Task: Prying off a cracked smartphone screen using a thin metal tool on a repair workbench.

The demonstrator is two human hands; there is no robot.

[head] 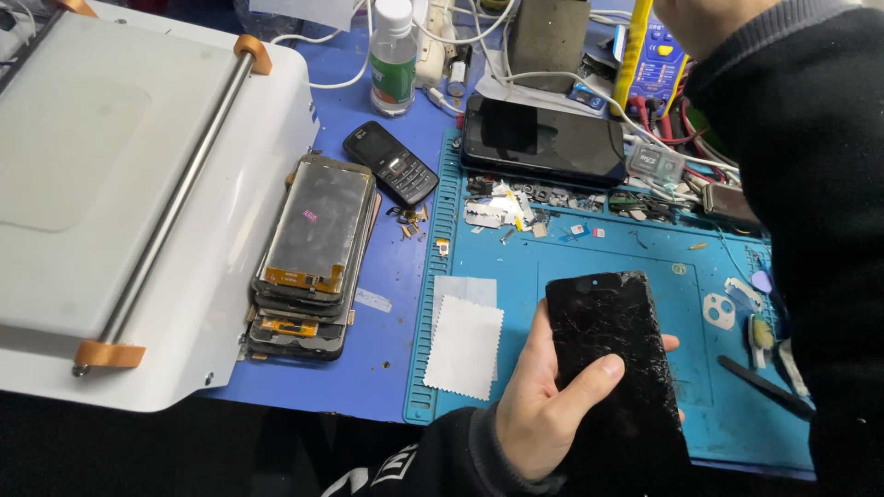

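- Over the blue silicone repair mat (pixel 589 262), near its front edge, the left hand (pixel 539 405) is closed around a black smartphone with a badly cracked glass face (pixel 615 359); the thumb lies across the lower part of the screen and the fingertips (pixel 669 343) show at the far edge.
- That phone is held up off the mat, tilted a little, with its top end pointing away from the person.
- No right hand is visible; only a dark sleeve (pixel 810 184) fills the right side, so I cannot tell what that hand is doing.
- Judging by the cracks, a steady hold means gripping the phone by its long edges and keeping the thumb light, since pressure on splintered glass could shed shards or cut skin.
- Just left of the hand lie two white wipes with pinked edges (pixel 465 342) on the mat.
- On the blue tabletop (pixel 387 368) beside the mat sits a stack of bare phone screens with orange flex strips (pixel 313 258), and beyond it a small black keypad phone (pixel 390 162).
- A white flat machine with a steel roller bar (pixel 120 184) fills the left side.
- A dark tablet-like device (pixel 543 138) rests at the mat's far edge, above scattered small parts.
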